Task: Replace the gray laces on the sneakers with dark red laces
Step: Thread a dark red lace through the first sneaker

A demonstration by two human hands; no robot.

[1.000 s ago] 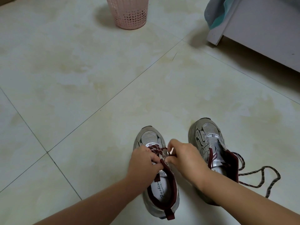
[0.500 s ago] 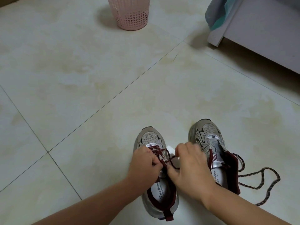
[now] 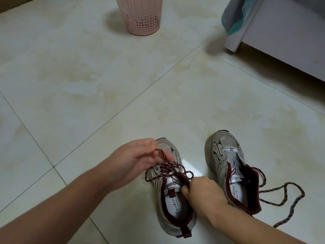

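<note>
a tiled floor (image 3: 88,88) is seen, with white furniture (image 3: 281,36) far beyond the left sneaker (image 3: 173,194) to the right and a pink basket (image 3: 142,16) far beyond it. a right sneaker (image 3: 230,166) is stood just right of the left sneaker. the left hand (image 3: 133,159) is raised over the left sneaker's toe, a strand of the dark red lace (image 3: 168,169) pinched in its fingers. the right hand (image 3: 202,192) is closed on the left sneaker's collar. a loose lace (image 3: 284,199) is trailed right of the right sneaker.
</note>
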